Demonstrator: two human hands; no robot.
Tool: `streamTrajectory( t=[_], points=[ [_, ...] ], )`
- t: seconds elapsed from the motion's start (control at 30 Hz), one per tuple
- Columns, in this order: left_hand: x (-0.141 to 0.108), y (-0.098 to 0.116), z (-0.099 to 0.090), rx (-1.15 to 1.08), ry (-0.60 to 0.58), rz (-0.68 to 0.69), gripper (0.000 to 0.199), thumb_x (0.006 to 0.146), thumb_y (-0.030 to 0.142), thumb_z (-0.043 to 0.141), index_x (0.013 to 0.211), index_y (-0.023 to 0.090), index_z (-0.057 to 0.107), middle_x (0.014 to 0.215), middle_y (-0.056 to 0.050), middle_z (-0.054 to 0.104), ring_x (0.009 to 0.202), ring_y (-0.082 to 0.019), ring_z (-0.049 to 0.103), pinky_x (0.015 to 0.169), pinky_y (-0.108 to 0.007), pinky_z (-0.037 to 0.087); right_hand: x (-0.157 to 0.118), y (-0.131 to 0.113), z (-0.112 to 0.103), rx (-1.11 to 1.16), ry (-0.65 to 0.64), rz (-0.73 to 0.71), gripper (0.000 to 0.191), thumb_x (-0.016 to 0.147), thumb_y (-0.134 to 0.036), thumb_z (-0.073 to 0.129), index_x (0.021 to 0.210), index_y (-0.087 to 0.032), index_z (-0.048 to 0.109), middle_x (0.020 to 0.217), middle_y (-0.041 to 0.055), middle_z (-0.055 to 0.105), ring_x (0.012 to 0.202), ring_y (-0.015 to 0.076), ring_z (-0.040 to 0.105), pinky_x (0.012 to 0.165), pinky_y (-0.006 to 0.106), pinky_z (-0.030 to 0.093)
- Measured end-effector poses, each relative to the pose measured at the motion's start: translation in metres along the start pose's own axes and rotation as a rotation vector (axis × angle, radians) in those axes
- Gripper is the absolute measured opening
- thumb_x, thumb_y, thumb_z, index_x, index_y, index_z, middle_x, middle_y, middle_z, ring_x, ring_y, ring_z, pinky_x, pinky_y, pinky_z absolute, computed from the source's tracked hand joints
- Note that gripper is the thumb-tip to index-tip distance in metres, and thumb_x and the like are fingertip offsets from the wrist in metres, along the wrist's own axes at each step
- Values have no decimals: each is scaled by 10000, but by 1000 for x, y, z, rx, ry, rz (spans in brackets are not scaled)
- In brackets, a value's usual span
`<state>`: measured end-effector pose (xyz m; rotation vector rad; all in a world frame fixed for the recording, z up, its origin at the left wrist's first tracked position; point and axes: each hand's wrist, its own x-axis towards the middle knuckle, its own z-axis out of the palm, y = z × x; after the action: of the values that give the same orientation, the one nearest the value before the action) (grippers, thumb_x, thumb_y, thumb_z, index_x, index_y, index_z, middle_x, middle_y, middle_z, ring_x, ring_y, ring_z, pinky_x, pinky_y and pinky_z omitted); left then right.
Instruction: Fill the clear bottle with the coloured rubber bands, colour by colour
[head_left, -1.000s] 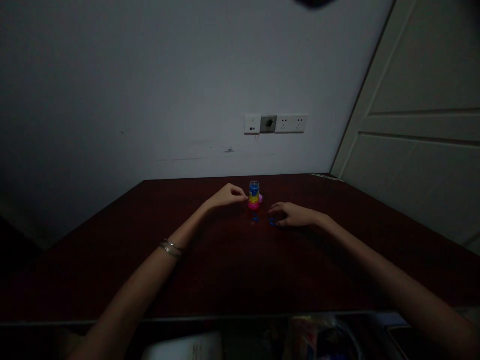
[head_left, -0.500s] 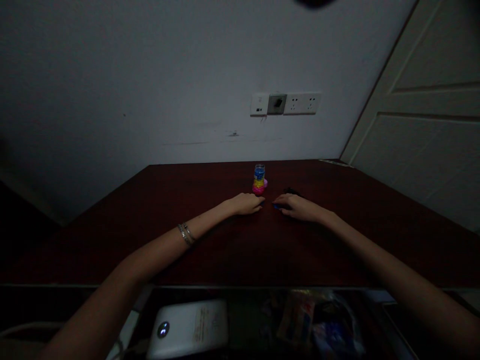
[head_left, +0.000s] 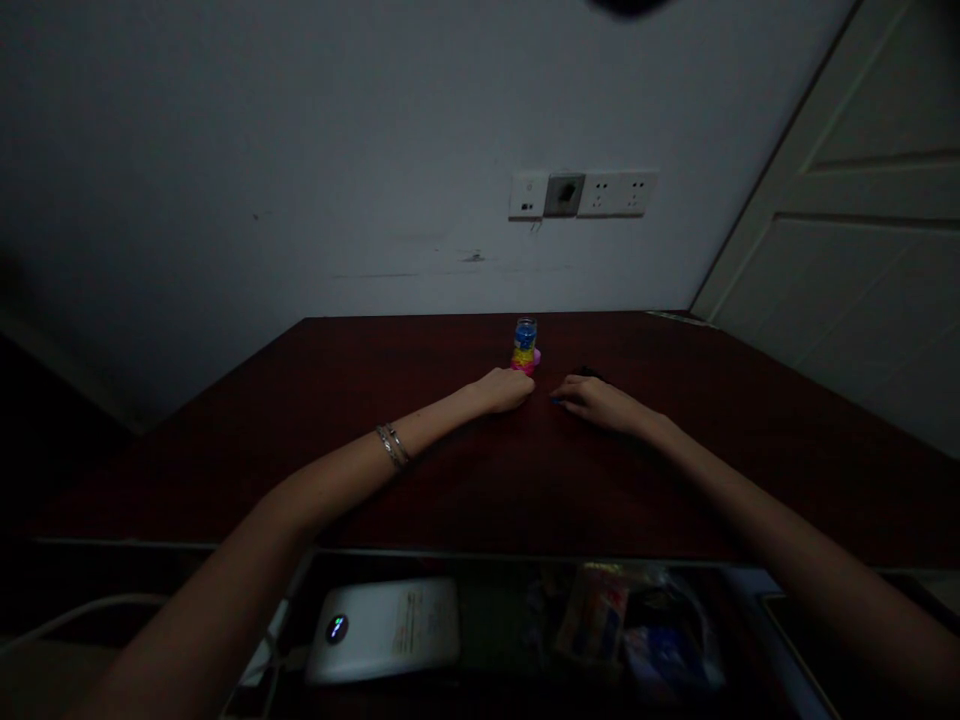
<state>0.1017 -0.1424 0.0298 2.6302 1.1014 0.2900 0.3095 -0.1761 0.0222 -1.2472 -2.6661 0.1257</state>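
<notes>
A small clear jar (head_left: 525,338) with blue, yellow and pink layers stands on the dark red tabletop (head_left: 420,350). Beside its base, on the right, is a pale pink round piece (head_left: 537,357). My left hand (head_left: 508,390) is just in front of the jar, fingers curled down; whatever is in them is hidden. To the right, my right hand (head_left: 596,402) rests low over the table, its fingertips closed on a small blue piece (head_left: 556,401) too small to name. Behind the right hand lies a small dark item (head_left: 590,373), partly covered.
Below the table's front edge, an open drawer space holds a white power bank (head_left: 386,630) with a lit display and plastic packets (head_left: 600,615). A white cable (head_left: 97,604) runs at lower left. Wall sockets (head_left: 615,194) are above the table; a door (head_left: 862,270) is at right.
My left hand has moved slightly forward, closer to the jar, and its fingers are more curled; the blue bit at its fingertips no longer shows. The right hand stays nearly in place. The view has shifted slightly.
</notes>
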Motion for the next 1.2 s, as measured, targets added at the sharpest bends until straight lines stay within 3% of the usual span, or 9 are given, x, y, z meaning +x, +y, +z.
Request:
streamTrajectory(
  t=[0.43,0.77,0.93,1.2],
  points=[
    [0,1,0,133,-12,22,153,777,151,470,786,112,617,902,-180,624,928,-311,574,839,-404,387,1,-2,-1,-30,-8,32,306,833,-217,417,1060,-184,620,1036,102,591,927,213,566,802,315,434],
    [-5,17,-16,378,-27,125,194,802,224,459,861,123,614,902,-134,626,847,-235,595,701,-322,438,0,0,4,-57,32,24,283,827,-190,431,1034,-170,624,1011,103,592,877,197,574,773,297,441],
    [-1,28,-35,303,180,154,224,824,269,446,903,161,626,861,-83,635,801,-182,580,650,-276,413,-1,0,6,-59,54,21,280,827,-194,433,1037,-181,618,1019,94,590,897,197,571,785,299,441],
    [19,29,-86,14,690,130,230,818,307,489,880,154,649,688,-27,601,625,-107,502,600,-237,355,-2,-2,6,-60,64,34,288,833,-197,431,1047,-176,622,1027,100,595,905,198,579,782,296,440]
  ],
)
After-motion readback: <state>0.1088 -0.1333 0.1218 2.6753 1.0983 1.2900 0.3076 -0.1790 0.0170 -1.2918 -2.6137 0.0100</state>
